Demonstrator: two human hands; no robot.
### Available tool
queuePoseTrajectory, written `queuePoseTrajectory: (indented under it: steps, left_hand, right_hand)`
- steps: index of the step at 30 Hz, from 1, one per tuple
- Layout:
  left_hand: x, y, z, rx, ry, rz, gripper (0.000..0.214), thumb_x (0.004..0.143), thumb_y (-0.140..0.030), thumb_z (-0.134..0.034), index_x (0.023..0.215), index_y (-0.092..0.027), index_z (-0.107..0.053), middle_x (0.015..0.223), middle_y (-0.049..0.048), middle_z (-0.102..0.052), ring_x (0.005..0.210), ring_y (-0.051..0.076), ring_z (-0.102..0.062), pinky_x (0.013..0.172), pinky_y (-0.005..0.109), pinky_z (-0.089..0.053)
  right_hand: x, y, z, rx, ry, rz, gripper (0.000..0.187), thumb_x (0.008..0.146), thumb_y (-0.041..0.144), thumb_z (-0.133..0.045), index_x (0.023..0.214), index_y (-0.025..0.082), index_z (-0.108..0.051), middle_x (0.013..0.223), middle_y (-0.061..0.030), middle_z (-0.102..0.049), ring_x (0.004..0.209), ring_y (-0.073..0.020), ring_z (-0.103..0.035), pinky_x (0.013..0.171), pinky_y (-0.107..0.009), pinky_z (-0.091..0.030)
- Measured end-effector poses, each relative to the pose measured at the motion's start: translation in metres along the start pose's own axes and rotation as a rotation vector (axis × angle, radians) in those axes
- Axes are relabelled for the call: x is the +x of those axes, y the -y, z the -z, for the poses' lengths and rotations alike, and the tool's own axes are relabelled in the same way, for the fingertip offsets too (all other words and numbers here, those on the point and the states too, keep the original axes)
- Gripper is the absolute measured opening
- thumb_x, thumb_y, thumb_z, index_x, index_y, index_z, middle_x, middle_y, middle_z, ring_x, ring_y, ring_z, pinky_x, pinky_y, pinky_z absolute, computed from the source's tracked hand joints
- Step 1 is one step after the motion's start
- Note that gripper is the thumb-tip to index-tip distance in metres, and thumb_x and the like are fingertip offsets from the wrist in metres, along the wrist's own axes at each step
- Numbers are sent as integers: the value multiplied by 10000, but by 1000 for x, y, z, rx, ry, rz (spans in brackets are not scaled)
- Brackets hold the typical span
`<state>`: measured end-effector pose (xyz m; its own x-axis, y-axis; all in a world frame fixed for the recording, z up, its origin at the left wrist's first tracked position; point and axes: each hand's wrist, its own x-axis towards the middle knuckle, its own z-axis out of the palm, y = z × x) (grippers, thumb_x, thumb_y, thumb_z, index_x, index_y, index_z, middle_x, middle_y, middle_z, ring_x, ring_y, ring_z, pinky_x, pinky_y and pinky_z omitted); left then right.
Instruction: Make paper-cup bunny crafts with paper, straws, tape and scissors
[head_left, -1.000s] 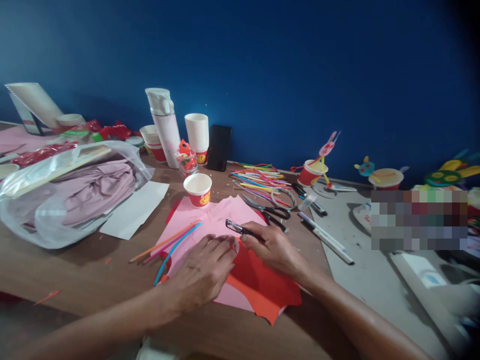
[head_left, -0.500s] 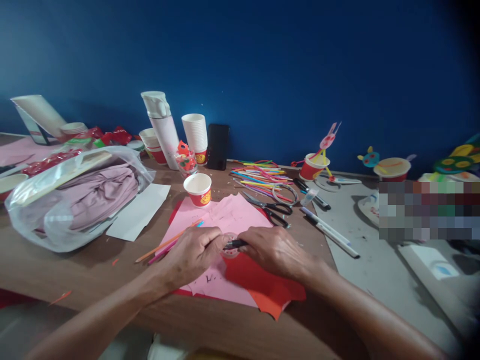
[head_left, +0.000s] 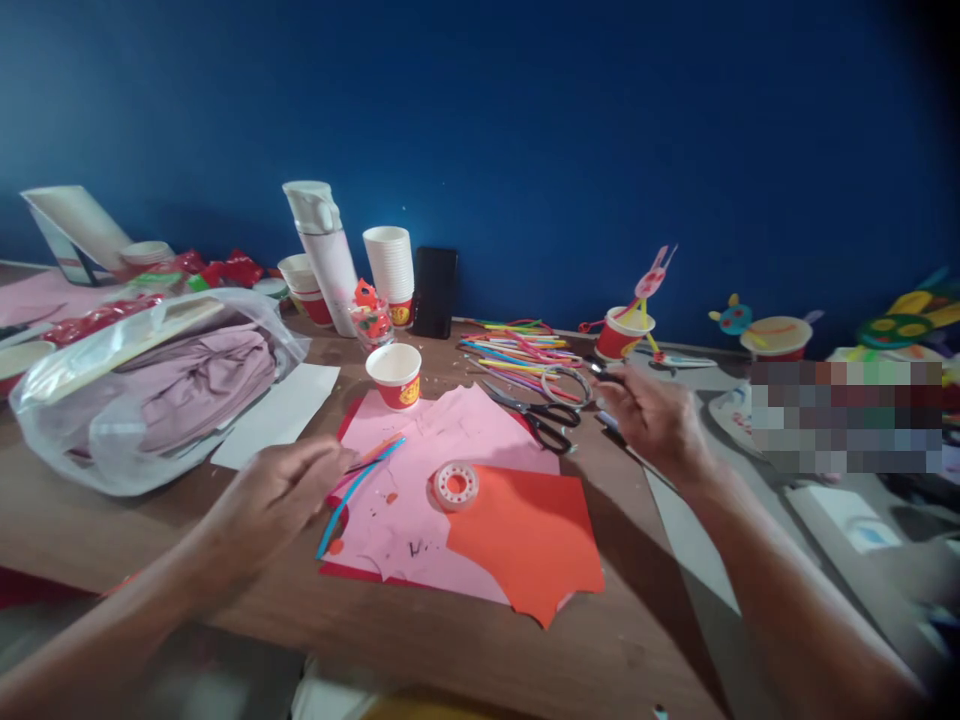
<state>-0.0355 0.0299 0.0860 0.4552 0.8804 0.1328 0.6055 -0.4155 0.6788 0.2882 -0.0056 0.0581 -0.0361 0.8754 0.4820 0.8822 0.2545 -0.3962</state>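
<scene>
My left hand (head_left: pixel 289 490) is closed at the left edge of the pink paper (head_left: pixel 420 440), with something thin and dark at its fingertips that I cannot make out. Beside it a curved blue strip (head_left: pixel 349 505) lies over the paper's edge. At the right, my right hand (head_left: pixel 652 415) is closed around a black marker (head_left: pixel 606 371), of which only the dark end shows. A clear tape roll (head_left: pixel 457 485) lies between the hands, over the corner of an orange sheet (head_left: pixel 532 530). A red-and-white paper cup (head_left: pixel 395 378) stands at the paper's back edge.
Black-handled scissors (head_left: pixel 544 415) lie near a grey ring and a pile of coloured sticks (head_left: pixel 517 350). A plastic bag (head_left: pixel 157 390), a white flask (head_left: pixel 322 255), stacked cups (head_left: pixel 389 270) and a black phone (head_left: pixel 436 292) stand at left and back. Decorated cups (head_left: pixel 625 332) stand at right.
My hands have parted from the middle, where they held a black pen together. My left moved left, my right moved right and away from me. The tape roll and blue strip are uncovered.
</scene>
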Motion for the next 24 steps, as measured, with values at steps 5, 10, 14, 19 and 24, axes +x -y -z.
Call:
queuePoseTrajectory:
  steps: [5,10,14,19,24]
  left_hand:
    - [26,-3,-18,-7,2,-106,289,846,-385,-452,699,-156,-549,610,-24,-524,576,96,-467,538,212,-366]
    - [76,-10,-57,76,23,-259,307,859,-393,-436,929,-134,-584,804,31,-621,707,134,-551,658,267,-426]
    - [61,-14,-71,306,-27,-388,415,869,-409,-423,1147,-114,-512,1118,119,-576,1042,228,-519,876,380,-402]
    - [-3,-6,-87,558,199,-537,530,861,-489,-381,1211,-105,-487,1232,153,-530,1163,281,-446,973,413,-324]
    - [-20,18,-109,704,243,-485,705,855,-572,-278,1373,-94,-284,1405,159,-355,1311,313,-244,1027,483,-196]
  right_hand:
    - [7,15,-20,186,0,-61,307,893,305,-384,1173,210,-466,839,-48,-618,705,-164,-583,674,-300,-453]
    - [2,32,-29,595,-16,-138,398,902,310,-368,1290,257,-292,804,6,-546,471,-78,-498,415,-200,-394]
    - [-1,33,-22,689,15,-175,240,890,332,-411,1092,225,-483,796,1,-561,482,-72,-535,435,-197,-413]
    - [-2,28,-19,958,156,-278,241,892,315,-394,1090,205,-475,912,-66,-643,741,-157,-638,601,-264,-492]
    - [-1,36,-28,1095,201,-259,295,815,260,-564,1066,232,-411,995,-75,-648,835,-172,-635,628,-266,-499]
